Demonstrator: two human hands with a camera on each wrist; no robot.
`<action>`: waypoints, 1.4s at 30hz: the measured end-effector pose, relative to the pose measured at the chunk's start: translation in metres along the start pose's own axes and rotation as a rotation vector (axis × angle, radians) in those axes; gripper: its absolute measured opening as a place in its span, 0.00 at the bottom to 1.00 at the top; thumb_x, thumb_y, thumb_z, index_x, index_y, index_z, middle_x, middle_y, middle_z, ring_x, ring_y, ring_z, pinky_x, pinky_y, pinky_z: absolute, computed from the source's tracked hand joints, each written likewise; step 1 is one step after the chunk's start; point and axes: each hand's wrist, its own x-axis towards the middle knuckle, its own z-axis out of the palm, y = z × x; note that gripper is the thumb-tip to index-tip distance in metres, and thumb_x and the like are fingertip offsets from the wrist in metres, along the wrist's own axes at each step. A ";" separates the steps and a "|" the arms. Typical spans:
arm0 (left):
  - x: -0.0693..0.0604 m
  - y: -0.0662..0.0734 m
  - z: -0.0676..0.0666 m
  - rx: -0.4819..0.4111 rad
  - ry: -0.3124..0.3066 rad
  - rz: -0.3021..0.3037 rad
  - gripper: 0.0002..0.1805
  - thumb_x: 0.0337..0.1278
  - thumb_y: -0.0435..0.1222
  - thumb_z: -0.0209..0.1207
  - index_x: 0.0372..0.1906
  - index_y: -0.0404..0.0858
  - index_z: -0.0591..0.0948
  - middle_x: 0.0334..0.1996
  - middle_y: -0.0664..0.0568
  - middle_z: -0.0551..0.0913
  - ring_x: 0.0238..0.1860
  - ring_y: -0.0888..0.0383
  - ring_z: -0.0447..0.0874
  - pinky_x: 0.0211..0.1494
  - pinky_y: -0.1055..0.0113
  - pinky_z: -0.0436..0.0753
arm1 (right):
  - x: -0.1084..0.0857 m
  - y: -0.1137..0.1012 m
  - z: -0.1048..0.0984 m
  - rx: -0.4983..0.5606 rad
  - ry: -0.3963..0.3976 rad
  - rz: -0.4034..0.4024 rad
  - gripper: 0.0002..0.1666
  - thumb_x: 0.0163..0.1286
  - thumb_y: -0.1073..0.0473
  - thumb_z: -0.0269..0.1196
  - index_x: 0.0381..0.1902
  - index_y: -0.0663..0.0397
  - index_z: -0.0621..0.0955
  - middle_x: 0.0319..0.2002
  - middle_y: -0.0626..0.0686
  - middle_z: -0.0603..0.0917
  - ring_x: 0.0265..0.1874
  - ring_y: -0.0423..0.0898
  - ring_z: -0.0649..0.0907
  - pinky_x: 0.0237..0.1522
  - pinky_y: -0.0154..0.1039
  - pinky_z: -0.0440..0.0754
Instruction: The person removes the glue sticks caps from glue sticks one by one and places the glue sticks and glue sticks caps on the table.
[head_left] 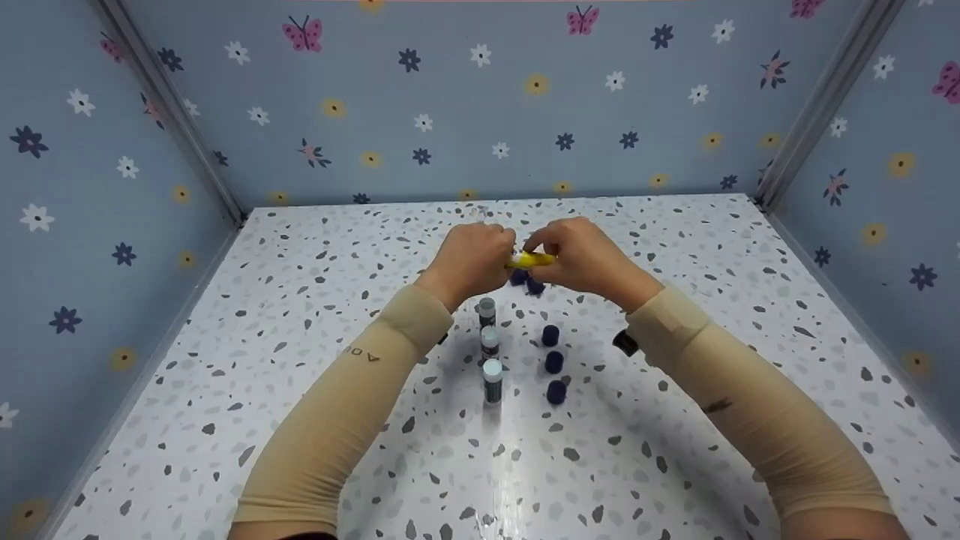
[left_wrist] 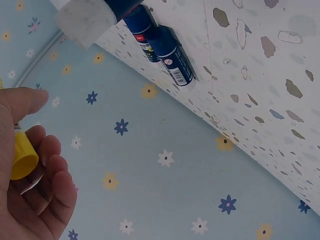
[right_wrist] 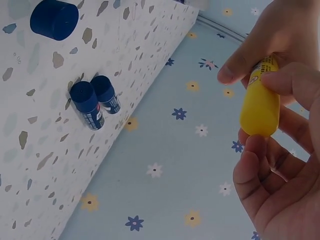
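Observation:
Above the table, in the head view, a yellow glue stick (head_left: 531, 259) lies sideways between both hands. My left hand (head_left: 476, 259) grips one end, its fingers covering most of that part. My right hand (head_left: 589, 259) pinches the other end; in the right wrist view its thumb and fingers touch the smooth yellow end (right_wrist: 260, 117). Below the hands, two blue capped glue sticks (right_wrist: 90, 107) stand close together. Nearer the body, three tubes with whitish tops, the front one (head_left: 493, 382) clearest, stand in a row. Three dark blue caps (head_left: 554, 363) line up to their right.
A speckled white table (head_left: 315, 315) carries everything. Flowered blue panels rise at the back (head_left: 480, 97) and both sides, joined by grey corner strips. A clear, faint object (head_left: 480, 214) lies behind the left hand. Dark wrist-camera parts (head_left: 625, 343) show beside the right sleeve.

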 end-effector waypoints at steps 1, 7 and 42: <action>0.000 0.000 0.000 0.006 -0.002 0.006 0.07 0.68 0.35 0.67 0.40 0.34 0.86 0.31 0.44 0.88 0.28 0.49 0.87 0.37 0.55 0.91 | 0.000 -0.001 0.000 0.004 0.001 -0.001 0.15 0.68 0.62 0.73 0.51 0.57 0.92 0.32 0.58 0.86 0.28 0.48 0.74 0.35 0.42 0.74; 0.000 0.002 0.002 0.037 0.013 0.032 0.07 0.69 0.36 0.67 0.38 0.34 0.86 0.29 0.44 0.88 0.25 0.50 0.85 0.34 0.56 0.91 | 0.000 -0.007 0.000 0.017 0.007 -0.018 0.15 0.69 0.61 0.73 0.52 0.57 0.92 0.31 0.57 0.87 0.27 0.48 0.75 0.36 0.42 0.76; -0.002 0.006 0.001 0.059 -0.026 -0.038 0.07 0.65 0.37 0.68 0.36 0.36 0.88 0.26 0.46 0.88 0.24 0.50 0.84 0.31 0.54 0.89 | -0.004 0.010 0.012 0.229 -0.045 0.008 0.09 0.76 0.61 0.71 0.49 0.57 0.93 0.34 0.58 0.93 0.24 0.43 0.80 0.35 0.38 0.81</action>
